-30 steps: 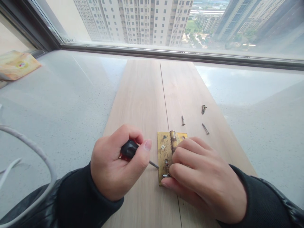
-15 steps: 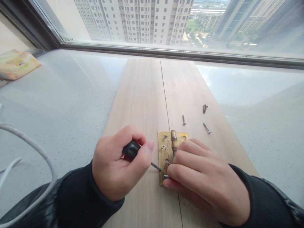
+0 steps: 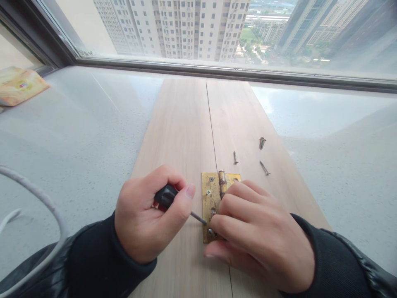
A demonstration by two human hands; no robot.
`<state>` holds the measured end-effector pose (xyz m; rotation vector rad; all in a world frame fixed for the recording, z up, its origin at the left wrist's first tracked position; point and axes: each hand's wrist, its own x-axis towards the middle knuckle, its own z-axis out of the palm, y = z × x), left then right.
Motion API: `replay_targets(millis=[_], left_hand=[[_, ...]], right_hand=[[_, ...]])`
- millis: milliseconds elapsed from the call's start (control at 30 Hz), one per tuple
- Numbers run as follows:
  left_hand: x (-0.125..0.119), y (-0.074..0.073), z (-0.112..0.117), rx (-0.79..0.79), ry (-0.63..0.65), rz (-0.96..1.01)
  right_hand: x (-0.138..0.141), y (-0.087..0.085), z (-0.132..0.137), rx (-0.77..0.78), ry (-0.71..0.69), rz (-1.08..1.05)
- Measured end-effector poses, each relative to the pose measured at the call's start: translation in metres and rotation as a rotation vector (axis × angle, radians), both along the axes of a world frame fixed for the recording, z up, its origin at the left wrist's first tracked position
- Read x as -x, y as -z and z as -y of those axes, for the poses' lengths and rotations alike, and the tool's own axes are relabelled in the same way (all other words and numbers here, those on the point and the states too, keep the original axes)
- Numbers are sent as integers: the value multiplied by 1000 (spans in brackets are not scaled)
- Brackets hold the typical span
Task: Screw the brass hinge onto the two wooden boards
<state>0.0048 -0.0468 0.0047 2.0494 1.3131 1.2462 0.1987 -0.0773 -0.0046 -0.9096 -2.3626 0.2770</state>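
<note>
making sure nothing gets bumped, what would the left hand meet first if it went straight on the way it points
Led by its screwdriver, the left hand would likely meet the brass hinge first; the tip overlaps its left edge in view, though actual contact is unclear.

My two grips point(image 3: 145, 221) point(image 3: 263, 236), one screwdriver point(image 3: 166, 196), one hinge point(image 3: 206, 207), two boards point(image 3: 176, 132) point(image 3: 235, 111), one packet point(image 3: 23, 85). Screws point(image 3: 235, 157): two lone, seemingly two clumped, two-plus in hinge.
</note>
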Motion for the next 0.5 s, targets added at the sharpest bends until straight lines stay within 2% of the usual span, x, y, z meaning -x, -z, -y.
replay_targets(millis=[200, 500], left_hand=[[0, 0, 1, -1, -13, 25], [0, 1, 0, 5, 14, 21]], right_hand=[[-2, -2, -1, 67, -64, -116], [0, 0, -1, 35, -32, 45]])
